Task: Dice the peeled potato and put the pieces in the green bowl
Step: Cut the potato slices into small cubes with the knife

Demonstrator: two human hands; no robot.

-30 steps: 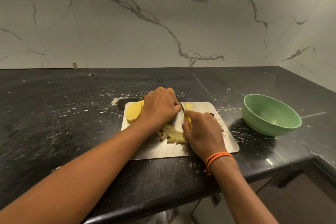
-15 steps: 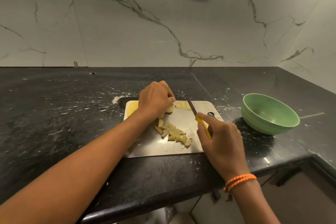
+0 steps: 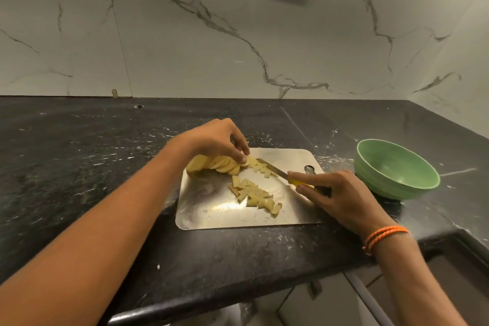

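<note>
On the dark tabletop (image 3: pixel 79 167) a steel board (image 3: pixel 211 214) is laid, and on it the potato (image 3: pixel 211 164) is seen as a fanned row of slices at the board's 10 o'clock corner. The right end of that row is pinched by the curled fingers (image 3: pixel 242 159) of the left hand (image 3: pixel 214 140). A yellow-handled knife (image 3: pixel 280 172) is gripped by the right hand (image 3: pixel 341 198), its fingers wrapped round the handle and the forefinger laid along the top; the blade is pointed toward 10 o'clock, its tip just beside the slices. Cut pieces (image 3: pixel 254 193) are heaped at the board's middle, and a few more lie against the blade. At 3 o'clock of the board the green bowl (image 3: pixel 397 188) is set, apart from the board; no pieces can be seen in it. An orange band (image 3: pixel 383 235) is worn on the right wrist.
</note>
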